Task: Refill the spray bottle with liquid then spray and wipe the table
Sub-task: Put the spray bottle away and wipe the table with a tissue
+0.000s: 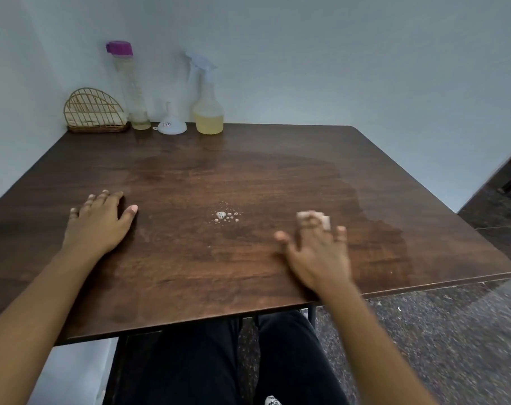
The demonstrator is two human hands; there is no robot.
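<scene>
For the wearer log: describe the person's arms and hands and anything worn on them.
The left forearm and right forearm are bare as far as the frame shows: no sleeves, watch or bracelet. The left hand and right hand wear no gloves. Blur hides whether any finger carries a ring.

We see the spray bottle (208,112) upright at the far edge of the dark wooden table (248,176) — clear, white trigger head on, pale yellow liquid in its lower part. Left of it a white funnel (172,124) sits wide end down, then a tall clear bottle (131,89), purple-capped and nearly empty. Foamy droplets (226,216) cluster mid-table; to their right a small pale wipe (314,217) lies under the fingers of our right hand (318,252) — blurred.
</scene>
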